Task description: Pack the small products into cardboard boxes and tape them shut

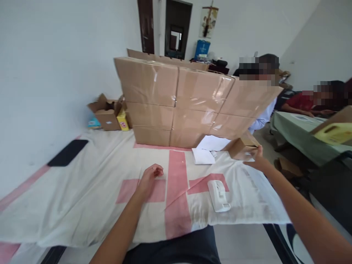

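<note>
My right hand (257, 160) grips the near right end of a small brown cardboard box (242, 147) at the right side of the cloth-covered table. My left hand (153, 173) hovers over the cloth near the middle, its fingers loosely curled, with nothing visible in them. White papers (204, 156) lie just left of the small box. A white plastic tape dispenser (219, 196) rests on the cloth between my two arms. Behind the papers stands a wide cardboard panel (192, 102) with tape across it.
A black flat pad (68, 153) lies at the table's left. An open carton (107, 115) and a yellow box (123, 120) stand at the back left. Behind the panel is a person; another sits at a green-covered table (295, 135) on the right.
</note>
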Demonstrator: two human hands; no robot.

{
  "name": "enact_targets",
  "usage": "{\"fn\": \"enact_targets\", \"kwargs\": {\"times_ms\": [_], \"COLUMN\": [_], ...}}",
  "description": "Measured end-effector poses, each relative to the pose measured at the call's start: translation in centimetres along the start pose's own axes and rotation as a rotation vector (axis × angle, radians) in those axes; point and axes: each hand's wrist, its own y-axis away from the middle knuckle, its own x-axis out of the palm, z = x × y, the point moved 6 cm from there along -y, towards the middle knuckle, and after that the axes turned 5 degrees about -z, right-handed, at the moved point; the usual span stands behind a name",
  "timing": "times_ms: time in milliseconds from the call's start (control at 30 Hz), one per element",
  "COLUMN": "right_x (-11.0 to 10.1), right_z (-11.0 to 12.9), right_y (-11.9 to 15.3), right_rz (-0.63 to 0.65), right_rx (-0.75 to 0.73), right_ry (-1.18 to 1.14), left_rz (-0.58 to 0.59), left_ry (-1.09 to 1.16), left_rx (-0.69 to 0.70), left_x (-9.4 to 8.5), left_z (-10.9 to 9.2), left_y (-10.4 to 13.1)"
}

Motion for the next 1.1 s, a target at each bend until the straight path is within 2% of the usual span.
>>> {"fn": "enact_targets", "kwargs": {"times_ms": [67,100,133,200,300,367,433,500,600,700,767,867,967,1100], "right_x": [-1.8,-2.5,-3.0,-3.1,-1.9,-0.8,0.0,0.7,2.2,4.0,5.4,7.5,9.5,11.2], "right_z": [0.4,1.4,3.0,8.3,20.2,29.8,39.3,48.3,60.2,69.5,73.7,77.3,78.6,79.5], "right_y": [0.1,0.3,0.8,2.4,6.9,11.3,15.8,19.5,21.9,21.3,20.1,18.2,16.1,14.0], "right_rz": [0.081,0.094,0.103,0.109,0.140,0.174,0.217,0.244,0.240,0.212,0.206,0.212,0.219,0.228], "right_rx": [-0.016,-0.041,-0.086,-0.223,-0.509,-0.760,-0.944,-1.095,-1.154,-1.132,-1.112,-1.078,-1.005,-0.923], "right_ry": [0.133,0.180,0.207,0.193,0.104,-0.007,-0.134,-0.209,-0.215,-0.197,-0.181,-0.145,-0.090,-0.021], "left_rz": [-0.040,-0.070,-0.103,-0.174,-0.303,-0.412,-0.512,-0.576,-0.599,-0.556,-0.522,-0.520,-0.573,-0.674], "left_ry": [-0.052,-0.082,-0.117,-0.204,-0.376,-0.519,-0.685,-0.849,-1.043,-1.162,-1.206,-1.224,-1.192,-1.091], "left_rx": [0.026,0.040,0.055,0.092,0.161,0.218,0.273,0.306,0.315,0.327,0.342,0.358,0.358,0.354], "left_x": [-1.7,-3.0,-4.4,-7.8,-14.1,-18.6,-22.7,-26.1,-29.7,-31.6,-32.3,-33.3,-34.2,-35.0], "left_z": [-0.9,-1.4,-2.0,-3.4,-6.0,-8.0,-10.1,-11.9,-13.8,-14.8,-15.0,-14.8,-13.9,-13.1], "left_y": [-0.2,-0.5,-0.8,-2.0,-4.7,-6.9,-9.3,-12.1,-17.2,-22.4,-25.5,-28.9,-30.6,-31.1]}}
